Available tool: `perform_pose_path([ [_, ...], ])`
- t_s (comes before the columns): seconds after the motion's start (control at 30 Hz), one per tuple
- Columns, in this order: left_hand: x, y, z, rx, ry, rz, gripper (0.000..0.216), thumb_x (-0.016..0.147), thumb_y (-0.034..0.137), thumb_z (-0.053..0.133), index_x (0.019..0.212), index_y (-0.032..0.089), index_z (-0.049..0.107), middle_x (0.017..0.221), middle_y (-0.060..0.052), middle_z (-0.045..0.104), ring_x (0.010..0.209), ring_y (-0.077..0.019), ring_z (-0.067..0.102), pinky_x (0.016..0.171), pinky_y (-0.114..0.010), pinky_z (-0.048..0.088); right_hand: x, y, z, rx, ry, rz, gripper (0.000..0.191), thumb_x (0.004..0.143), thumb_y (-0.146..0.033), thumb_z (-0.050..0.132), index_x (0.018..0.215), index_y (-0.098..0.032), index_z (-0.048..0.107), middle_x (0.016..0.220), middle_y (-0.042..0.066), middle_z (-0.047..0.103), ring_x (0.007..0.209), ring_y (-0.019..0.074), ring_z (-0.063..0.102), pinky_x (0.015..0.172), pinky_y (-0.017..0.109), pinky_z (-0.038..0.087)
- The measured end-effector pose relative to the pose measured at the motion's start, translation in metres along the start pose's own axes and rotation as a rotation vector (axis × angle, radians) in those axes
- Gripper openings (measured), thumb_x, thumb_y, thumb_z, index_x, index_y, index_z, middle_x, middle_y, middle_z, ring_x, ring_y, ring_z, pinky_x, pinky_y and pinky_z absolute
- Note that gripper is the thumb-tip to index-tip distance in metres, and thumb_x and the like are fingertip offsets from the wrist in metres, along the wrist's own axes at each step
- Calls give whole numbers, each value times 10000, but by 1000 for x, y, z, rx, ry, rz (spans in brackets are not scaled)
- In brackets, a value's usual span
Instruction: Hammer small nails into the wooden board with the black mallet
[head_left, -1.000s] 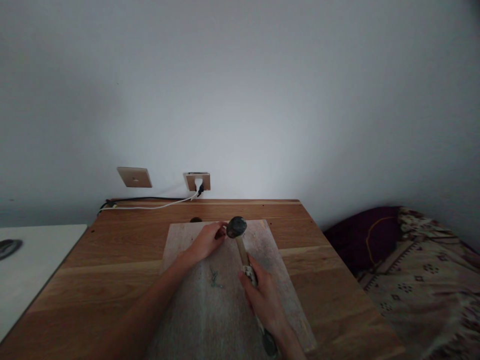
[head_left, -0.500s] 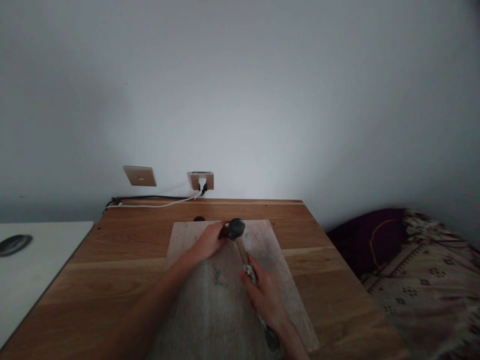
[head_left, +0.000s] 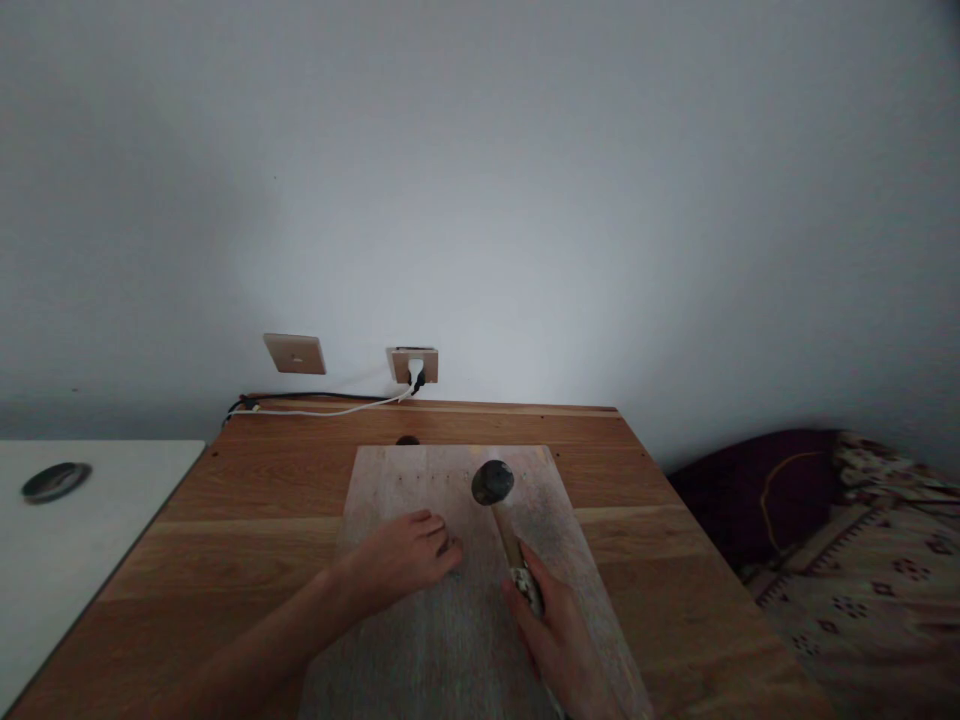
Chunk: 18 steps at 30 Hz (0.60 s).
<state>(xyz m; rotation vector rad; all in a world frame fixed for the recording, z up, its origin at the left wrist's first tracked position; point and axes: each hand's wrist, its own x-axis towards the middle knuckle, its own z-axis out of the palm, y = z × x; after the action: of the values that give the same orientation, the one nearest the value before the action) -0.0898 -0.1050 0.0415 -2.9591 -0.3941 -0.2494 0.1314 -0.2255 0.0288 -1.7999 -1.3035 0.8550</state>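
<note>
My right hand (head_left: 559,625) is wrapped around the handle of a hammer (head_left: 511,540). Its dark round head (head_left: 493,483) hovers over the upper right part of a worn wooden board (head_left: 420,660). My left hand (head_left: 412,555) is low over the middle of the board, fingers curled and thumb tip close to the fingertips. Whatever is between those fingers is hidden; a few small nails (head_left: 455,573) barely show beneath them. Several small dark spots, nail heads or holes, run in a row (head_left: 433,478) near the board's far edge.
The board lies on a wooden table (head_left: 247,560) against a wall. Behind it are a wall socket (head_left: 415,366) with plugs, a white cable (head_left: 322,411) and a second wall plate (head_left: 295,354). A white surface (head_left: 97,560) adjoins on the left; patterned fabric (head_left: 862,600) lies at right.
My left hand has drawn back from the board's far edge to the loose nails, its fingers now curled over them. The hammer has shifted slightly toward me and right. The view has turned a little left.
</note>
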Motion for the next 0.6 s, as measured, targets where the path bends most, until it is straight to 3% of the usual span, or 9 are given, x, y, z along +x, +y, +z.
perform_pose_path([
  [0.13, -2, -9, 16, -77, 65, -9, 114, 941, 115, 609, 989, 196, 672, 857, -43, 704, 845, -212, 650, 799, -324, 480, -13, 15, -8, -25, -39, 15, 548, 898, -463, 596, 1363, -187, 683, 890, 85, 773, 861, 285, 735, 758, 360, 607],
  [0.33, 19, -47, 34, -607, 257, -551, 159, 913, 131, 616, 1002, 204, 726, 980, -54, 744, 950, -218, 676, 873, -333, 498, -16, 25, -14, -27, -65, 59, 561, 885, -430, 616, 1390, -191, 665, 1148, 116, 777, 1081, 308, 717, 934, 389, 574],
  [0.4, 31, -54, 38, -681, 303, -664, 152, 893, 122, 620, 961, 201, 730, 967, -54, 752, 952, -224, 680, 890, -342, 497, -16, 28, -11, -27, -50, 68, 566, 885, -440, 616, 1391, -191, 666, 1147, 117, 777, 1082, 312, 716, 925, 390, 577],
  [0.6, 41, -57, 45, -569, 298, -690, 168, 854, 99, 640, 934, 212, 735, 950, -68, 757, 950, -251, 669, 931, -401, 473, -17, 34, -5, -17, -1, 62, 545, 882, -459, 634, 1360, -203, 688, 1017, 109, 787, 962, 306, 736, 827, 382, 602],
])
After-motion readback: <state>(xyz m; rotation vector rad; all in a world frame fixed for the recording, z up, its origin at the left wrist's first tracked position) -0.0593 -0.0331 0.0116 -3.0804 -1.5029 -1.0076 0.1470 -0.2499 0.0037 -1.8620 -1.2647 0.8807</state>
